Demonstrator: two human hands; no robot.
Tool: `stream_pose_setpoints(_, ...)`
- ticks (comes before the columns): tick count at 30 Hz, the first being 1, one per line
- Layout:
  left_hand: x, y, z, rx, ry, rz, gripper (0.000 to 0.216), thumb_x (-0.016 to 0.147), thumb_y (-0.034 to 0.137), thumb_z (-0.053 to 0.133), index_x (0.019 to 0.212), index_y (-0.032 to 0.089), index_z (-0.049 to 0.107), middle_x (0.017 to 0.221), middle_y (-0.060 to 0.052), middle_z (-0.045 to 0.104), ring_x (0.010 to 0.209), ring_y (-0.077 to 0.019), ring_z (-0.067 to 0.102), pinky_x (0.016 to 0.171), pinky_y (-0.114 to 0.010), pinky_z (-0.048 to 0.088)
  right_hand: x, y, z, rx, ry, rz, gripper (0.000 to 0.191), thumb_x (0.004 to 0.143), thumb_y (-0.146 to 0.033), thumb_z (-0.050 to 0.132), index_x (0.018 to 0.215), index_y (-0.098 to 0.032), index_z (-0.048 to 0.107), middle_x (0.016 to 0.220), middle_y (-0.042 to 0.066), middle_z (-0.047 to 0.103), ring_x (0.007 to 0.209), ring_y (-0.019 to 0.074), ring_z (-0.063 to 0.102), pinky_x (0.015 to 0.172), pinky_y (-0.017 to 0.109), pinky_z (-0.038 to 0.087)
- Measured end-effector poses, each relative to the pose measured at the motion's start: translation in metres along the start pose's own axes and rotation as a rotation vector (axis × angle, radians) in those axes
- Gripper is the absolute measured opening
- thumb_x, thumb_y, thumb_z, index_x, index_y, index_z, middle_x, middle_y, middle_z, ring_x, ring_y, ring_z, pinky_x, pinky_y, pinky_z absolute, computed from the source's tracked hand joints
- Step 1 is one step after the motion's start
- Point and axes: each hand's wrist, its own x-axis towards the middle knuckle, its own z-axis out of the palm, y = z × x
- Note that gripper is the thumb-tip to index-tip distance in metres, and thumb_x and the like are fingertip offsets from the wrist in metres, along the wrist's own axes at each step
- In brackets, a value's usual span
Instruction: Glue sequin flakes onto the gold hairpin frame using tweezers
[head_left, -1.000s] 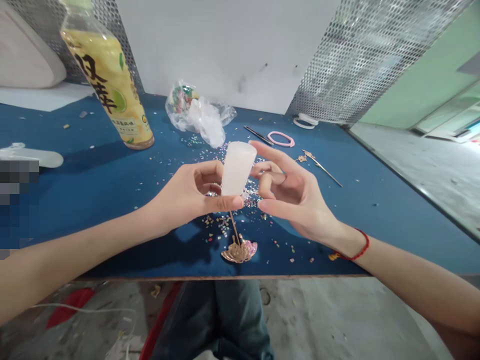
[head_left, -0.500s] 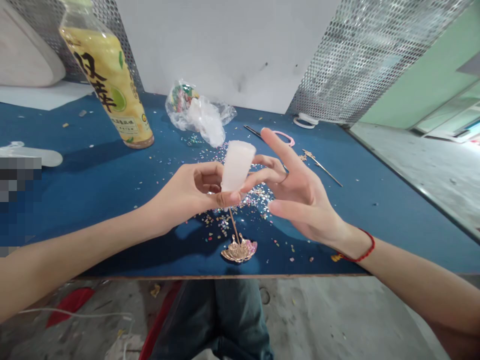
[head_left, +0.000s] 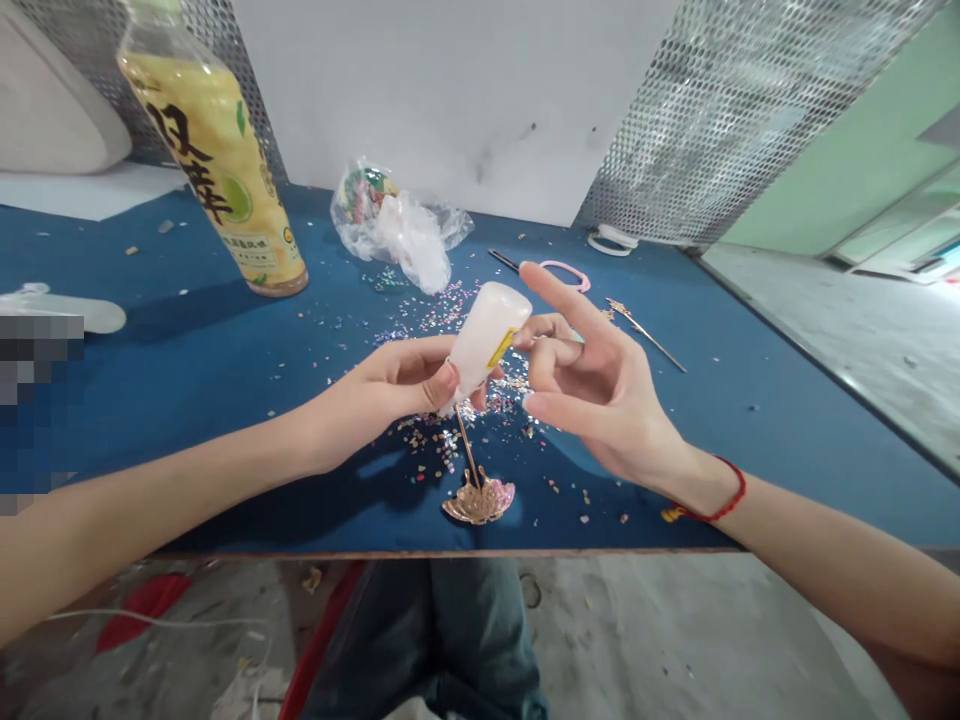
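A gold pin [head_left: 478, 503] sits near the table's [head_left: 787, 430] front edge, its stem running up toward a tilted white bottle [head_left: 480, 340] gripped in the left hand [head_left: 409, 382]. The right hand [head_left: 600, 390], forefinger extended and grasping nothing, is close beside the bottle; contact is unclear. Glitter [head_left: 499, 405] litters the table, a plastic bag [head_left: 412, 240] behind.

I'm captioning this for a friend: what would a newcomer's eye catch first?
Probably the tall bottle of yellow drink at the left of the blue table. Next, the small whitish bottle, tilted in the left hand near the center, above scattered glitter. Then the shiny gold ornament below it, near the table's front edge.
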Motion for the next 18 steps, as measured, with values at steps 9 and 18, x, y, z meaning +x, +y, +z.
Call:
stream_pose_setpoints(9,0.0026,0.0046,-0.0018,-0.378,-0.066,-0.073,0.025,0.079,0.04,0.075,0.089,0.017,0.07,0.078,-0.003,0.056,0.076,-0.0168,0.048,0.075,-0.03,0.041,0.0007,0.002,0.0002,0.089,-0.015,0.014,0.066,0.076,-0.031,0.078,0.137,-0.027,0.053,0.069,-0.003,0.055,0.095,0.0201,0.059,0.102,0.042,0.046)
stream_pose_setpoints(18,0.0018,0.0062,-0.0022,-0.415,-0.149,-0.093,0.021,0.075,0.035,0.073,0.086,0.019,0.069,0.076,-0.003,0.054,0.074,-0.0183,0.045,0.073,-0.032,0.038,0.0001,0.0,0.0003,0.137,-0.106,0.037,0.072,0.075,-0.036,0.078,0.141,-0.031,0.049,0.074,-0.003,0.057,0.096,0.0216,0.06,0.105,0.048,0.045)
